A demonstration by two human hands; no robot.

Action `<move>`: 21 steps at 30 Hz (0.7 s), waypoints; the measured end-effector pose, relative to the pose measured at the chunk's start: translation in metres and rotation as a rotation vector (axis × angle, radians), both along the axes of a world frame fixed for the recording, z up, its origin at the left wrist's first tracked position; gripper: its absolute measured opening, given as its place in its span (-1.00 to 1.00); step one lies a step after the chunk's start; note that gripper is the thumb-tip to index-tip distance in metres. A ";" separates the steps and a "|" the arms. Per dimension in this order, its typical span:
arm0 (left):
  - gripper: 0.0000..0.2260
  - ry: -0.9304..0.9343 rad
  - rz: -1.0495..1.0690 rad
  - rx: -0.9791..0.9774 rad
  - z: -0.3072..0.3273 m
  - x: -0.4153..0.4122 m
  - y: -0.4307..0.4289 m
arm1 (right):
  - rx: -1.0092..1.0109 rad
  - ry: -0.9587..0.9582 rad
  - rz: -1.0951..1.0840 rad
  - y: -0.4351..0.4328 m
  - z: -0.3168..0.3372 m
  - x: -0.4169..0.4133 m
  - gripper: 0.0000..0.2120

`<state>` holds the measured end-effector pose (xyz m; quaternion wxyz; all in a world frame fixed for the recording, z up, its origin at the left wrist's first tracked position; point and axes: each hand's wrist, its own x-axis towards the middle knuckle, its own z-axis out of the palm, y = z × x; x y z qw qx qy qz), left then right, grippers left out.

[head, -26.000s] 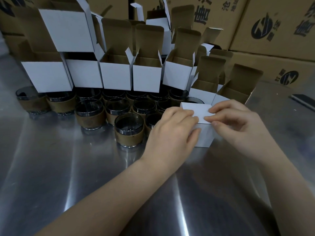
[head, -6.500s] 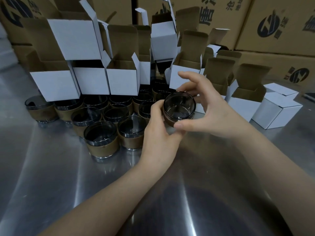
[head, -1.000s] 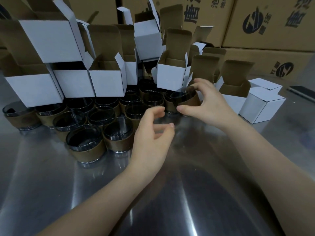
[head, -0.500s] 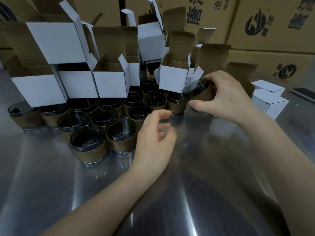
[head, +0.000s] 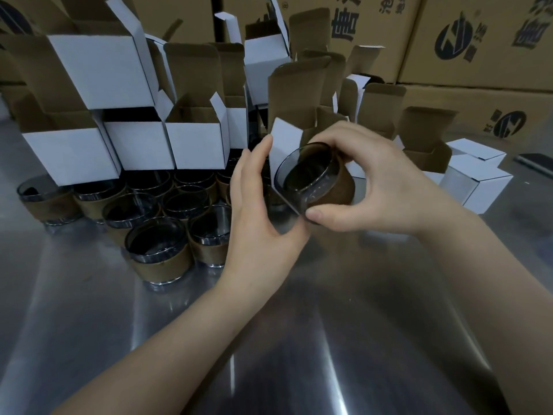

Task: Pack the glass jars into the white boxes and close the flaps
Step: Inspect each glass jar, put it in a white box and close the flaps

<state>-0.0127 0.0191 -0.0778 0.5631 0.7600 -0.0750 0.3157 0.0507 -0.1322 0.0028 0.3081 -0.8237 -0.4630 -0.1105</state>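
One shiny steel table is carrying everything: open white cardboard boxes are crowding its far left, and round glass jars in brown paper sleeves are standing just in front of them. A single white box with its brown lid flap upright is sitting at centre, just behind the hands. Loading it well probably means steadying that box and bringing the jar base-down, square over the opening, clear of the side flaps. The right hand is gripping a tilted sleeved jar, thumb at its near rim. The left hand is lying relaxed, fingers straight beside the box's left wall; contact is unclear.
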 end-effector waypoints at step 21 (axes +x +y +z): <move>-0.18 0.084 0.063 0.063 -0.007 0.004 0.001 | 0.355 0.399 0.025 0.000 0.000 0.001 -0.60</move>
